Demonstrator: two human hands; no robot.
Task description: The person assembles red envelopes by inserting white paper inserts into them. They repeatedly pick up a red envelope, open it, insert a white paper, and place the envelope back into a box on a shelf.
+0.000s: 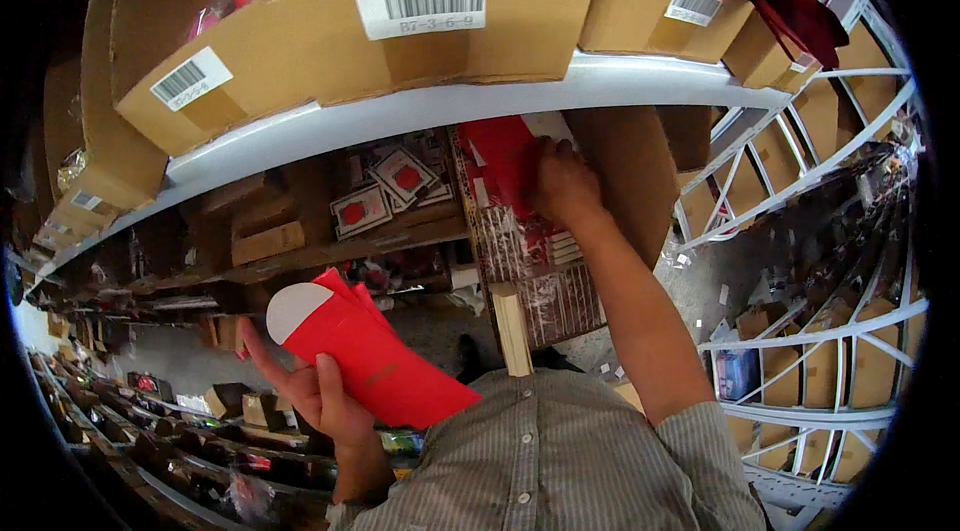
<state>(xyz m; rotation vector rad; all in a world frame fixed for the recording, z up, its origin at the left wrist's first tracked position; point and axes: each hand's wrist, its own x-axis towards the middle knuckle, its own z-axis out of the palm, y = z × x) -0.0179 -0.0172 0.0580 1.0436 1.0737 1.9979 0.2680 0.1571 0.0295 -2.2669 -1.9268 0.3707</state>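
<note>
My left hand (pixel 325 396) grips several red paper envelopes (pixel 375 356), one with a pale rounded flap. The thumb lies over the front one and the index finger sticks out past them. My right hand (pixel 567 179) reaches under the upper shelf into an open cardboard box (pixel 625 166). Its fingers are at red envelopes (pixel 500 156) in the box; the fingertips are in shadow, so whether they pinch one cannot be made out. Clear-wrapped packs (pixel 535 276) lie in the nearer part of that box.
Above the box runs a grey metal shelf (pixel 400 113) carrying labelled cardboard bins (pixel 300 61). To the box's left, another bin holds white cards with red shapes (pixel 400 181). A narrow cream block (pixel 511 329) stands near my chest. Metal racking (pixel 830 336) lines the right side.
</note>
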